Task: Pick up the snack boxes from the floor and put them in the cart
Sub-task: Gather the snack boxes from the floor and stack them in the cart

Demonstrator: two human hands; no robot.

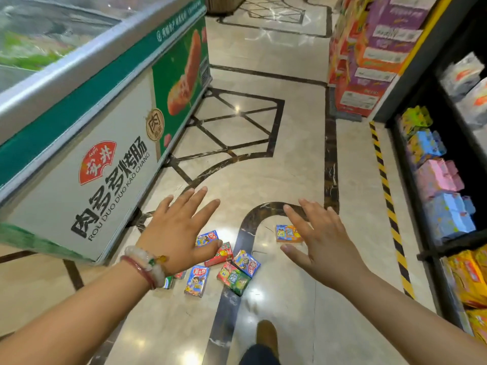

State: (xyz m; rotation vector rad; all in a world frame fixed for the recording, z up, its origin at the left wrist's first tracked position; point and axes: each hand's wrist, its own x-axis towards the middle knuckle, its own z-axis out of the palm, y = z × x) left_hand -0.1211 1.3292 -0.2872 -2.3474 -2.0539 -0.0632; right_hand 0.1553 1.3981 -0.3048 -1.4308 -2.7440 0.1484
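Several small snack boxes lie scattered on the marble floor below my hands. A blue box (197, 280) lies nearest me, a red and green one (233, 277) beside it, another blue one (246, 262) just beyond, a red box (220, 255) and a blue box (207, 237) partly behind my left hand. An orange box (288, 233) lies apart to the right. My left hand (179, 230), with bead bracelets at the wrist, stretches forward with fingers spread, holding nothing. My right hand (320, 241) is also spread flat above the floor, empty, next to the orange box. No cart is in view.
A chest freezer (87, 143) with a glass lid stands close on the left. Shelves of packaged goods (437, 177) line the right, edged by yellow-black floor tape (387, 204). Stacked cartons (369, 54) stand further back on the right. My shoe (267, 335) shows at the bottom.
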